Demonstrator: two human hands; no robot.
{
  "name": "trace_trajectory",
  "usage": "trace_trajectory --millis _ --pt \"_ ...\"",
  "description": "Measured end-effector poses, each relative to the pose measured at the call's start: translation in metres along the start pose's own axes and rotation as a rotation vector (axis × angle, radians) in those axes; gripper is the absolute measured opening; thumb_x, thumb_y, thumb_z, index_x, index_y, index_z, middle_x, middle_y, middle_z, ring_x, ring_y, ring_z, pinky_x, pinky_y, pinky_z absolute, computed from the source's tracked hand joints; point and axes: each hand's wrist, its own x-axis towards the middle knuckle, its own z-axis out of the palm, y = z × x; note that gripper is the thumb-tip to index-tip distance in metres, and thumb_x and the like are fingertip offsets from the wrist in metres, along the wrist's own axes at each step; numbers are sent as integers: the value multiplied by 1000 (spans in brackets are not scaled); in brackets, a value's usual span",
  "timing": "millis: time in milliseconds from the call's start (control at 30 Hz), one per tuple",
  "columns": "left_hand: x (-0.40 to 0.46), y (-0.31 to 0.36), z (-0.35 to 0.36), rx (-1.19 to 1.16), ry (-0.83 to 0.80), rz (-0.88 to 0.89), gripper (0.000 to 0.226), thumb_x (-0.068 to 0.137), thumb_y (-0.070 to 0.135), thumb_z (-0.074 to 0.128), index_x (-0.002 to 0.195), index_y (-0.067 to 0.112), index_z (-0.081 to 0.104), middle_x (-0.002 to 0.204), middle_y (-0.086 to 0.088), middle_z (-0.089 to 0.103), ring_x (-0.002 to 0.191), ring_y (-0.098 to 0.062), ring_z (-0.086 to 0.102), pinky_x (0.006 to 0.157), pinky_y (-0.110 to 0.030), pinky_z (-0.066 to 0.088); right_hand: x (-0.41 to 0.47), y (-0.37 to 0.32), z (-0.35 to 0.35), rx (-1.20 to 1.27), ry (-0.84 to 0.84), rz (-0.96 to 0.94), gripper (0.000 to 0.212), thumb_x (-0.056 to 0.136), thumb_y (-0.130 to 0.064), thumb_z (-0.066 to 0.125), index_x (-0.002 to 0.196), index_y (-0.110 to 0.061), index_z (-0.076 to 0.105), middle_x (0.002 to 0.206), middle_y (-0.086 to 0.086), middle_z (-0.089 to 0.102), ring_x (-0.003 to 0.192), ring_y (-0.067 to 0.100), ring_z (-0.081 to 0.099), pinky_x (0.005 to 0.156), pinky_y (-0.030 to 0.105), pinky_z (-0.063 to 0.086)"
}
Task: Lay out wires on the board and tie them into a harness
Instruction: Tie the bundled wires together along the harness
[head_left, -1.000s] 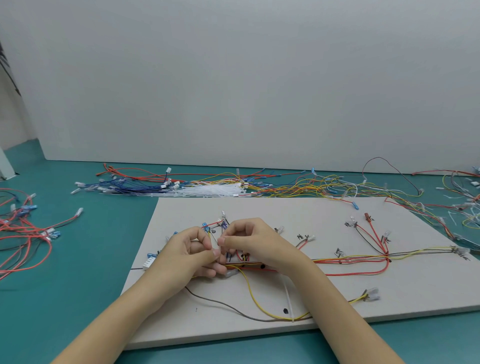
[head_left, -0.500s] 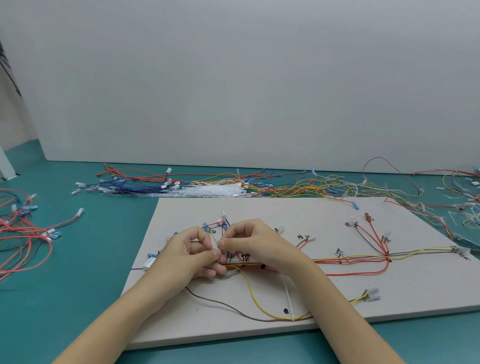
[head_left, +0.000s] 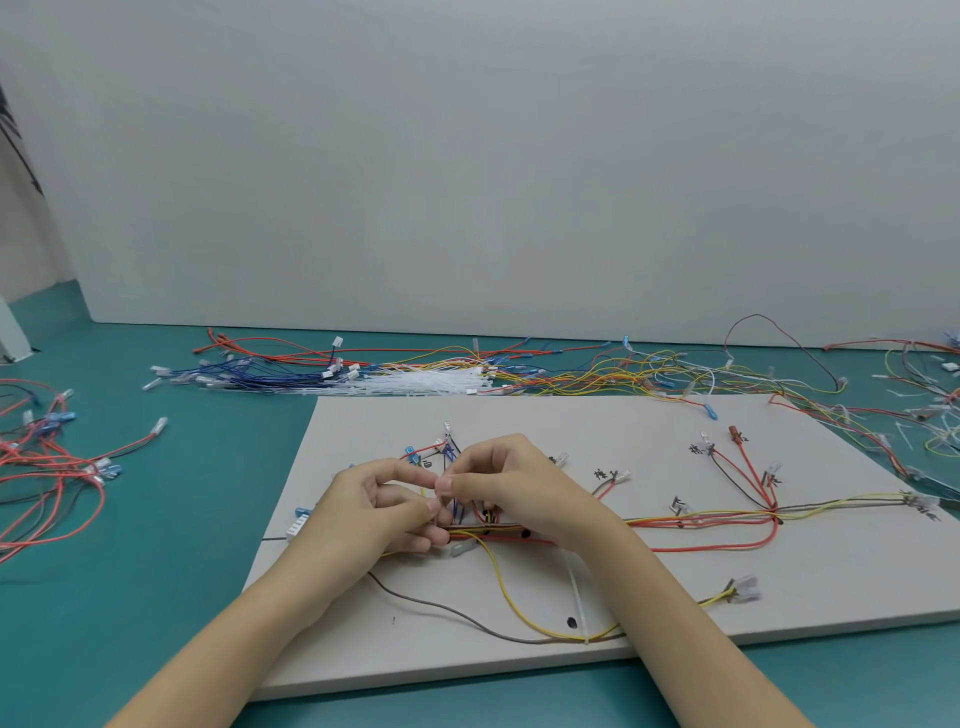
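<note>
A pale grey board (head_left: 649, 431) lies on the teal table with a wire harness (head_left: 691, 519) of red, yellow and black wires spread across it. My left hand (head_left: 374, 514) and my right hand (head_left: 514, 483) meet over the harness's left end. Both pinch a thin translucent cable tie (head_left: 440, 506) between thumb and fingertips, just above the bundled wires. A second white cable tie (head_left: 576, 597) lies on the board by my right forearm, over a yellow wire (head_left: 506, 592) and a brown wire (head_left: 441, 608). What the tie wraps is hidden by my fingers.
A heap of loose blue, red and yellow wires (head_left: 519, 366) with a bunch of white cable ties (head_left: 415, 384) lies behind the board. More red wires (head_left: 47, 467) sit at the left, others (head_left: 930, 415) at the far right. A white wall stands behind.
</note>
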Motion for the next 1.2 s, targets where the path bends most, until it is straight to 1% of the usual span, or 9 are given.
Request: trace_trajectory --millis 133,200,267,367,500,633,733,1000,1200 --pt "-1 4 0 -14 29 -30 17 87 5 67 83 15 80 81 -18 74 69 -26 73 55 -20 55 0 1 1 -21 -11 -26 10 91 -11 66 81 -12 70 70 1 65 67 14 53 61 25 38" --pt "-2 6 1 -23 33 -39 8 82 15 72 83 13 80 82 -17 74 70 -26 73 55 -20 55 1 2 2 -21 -12 -45 10 91 -10 65 82 -12 68 73 4 64 71 19 52 63 29 38" --pt "-2 5 1 -20 43 -45 11 79 19 74 82 9 79 82 -18 74 70 -25 73 54 -19 54 2 3 2 -23 -8 -56 12 91 -9 65 80 -14 68 75 6 63 73 20 50 65 33 37" --pt "0 4 1 -16 54 -52 8 82 11 72 79 8 79 81 -18 74 68 -22 73 53 -17 54 3 5 2 -40 -12 -70 16 91 -11 65 78 -18 67 73 4 61 70 20 48 63 32 35" --pt "0 4 2 -14 62 -64 10 83 8 71 76 6 78 80 -18 74 67 -21 73 52 -17 54 4 6 1 -67 -17 -74 16 93 -11 63 78 -18 66 69 -1 60 60 9 47 56 22 37" --pt "0 4 2 -19 64 -65 10 83 7 71 76 4 78 80 -18 74 67 -20 72 53 -16 54 3 6 2 -95 -26 -77 13 94 -12 61 82 -14 64 73 5 58 60 8 46 56 21 38" --pt "0 3 2 -11 65 -65 11 83 6 72 74 4 77 79 -18 74 66 -20 72 53 -16 54 1 4 3 -108 -29 -84 18 96 -11 58 80 -18 61 70 -1 57 57 3 48 58 18 39" --pt "0 3 1 8 77 -61 11 83 3 71 74 2 76 78 -18 74 67 -22 73 53 -17 53 1 3 4 -143 -40 -75 18 98 -12 55 81 -18 58 78 7 58 70 15 51 72 33 43" --pt "-1 3 2 10 76 -50 12 84 2 70 73 3 76 77 -18 74 65 -21 72 52 -17 53 1 4 4 -132 -42 -72 15 98 -13 55 84 -17 59 70 -10 57 60 0 52 64 18 43"
